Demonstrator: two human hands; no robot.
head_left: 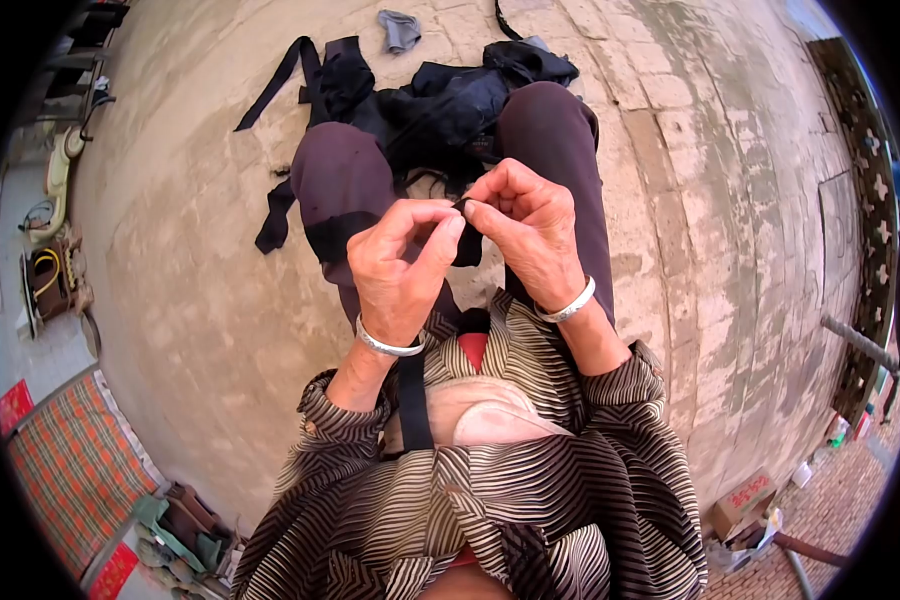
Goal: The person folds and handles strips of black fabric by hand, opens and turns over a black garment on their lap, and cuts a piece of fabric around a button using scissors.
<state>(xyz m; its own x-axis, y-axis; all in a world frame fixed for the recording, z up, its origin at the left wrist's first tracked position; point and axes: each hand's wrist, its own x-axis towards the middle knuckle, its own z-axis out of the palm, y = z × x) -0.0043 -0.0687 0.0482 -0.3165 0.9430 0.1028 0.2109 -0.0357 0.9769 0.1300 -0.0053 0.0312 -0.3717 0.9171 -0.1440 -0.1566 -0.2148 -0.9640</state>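
My left hand [398, 265] and my right hand [532, 235] meet fingertip to fingertip above my knees. Both are closed in a pinch on a small black piece of cloth [461, 205], mostly hidden by the fingers. Each wrist wears a silver bangle. Below and beyond the hands, black cloth [435, 115] lies bunched on the ground between and past my knees, with loose strips trailing to the left. A black strap [413, 400] runs down the front of my striped shirt, beside a pale pink pad or cloth [495, 408].
A grey rag [400, 32] lies on the worn paved ground [200, 220] beyond the black cloth. At the left are a plaid cloth [85, 465] and several household items. A cardboard box [743, 503] and a patterned edge [875, 185] are on the right.
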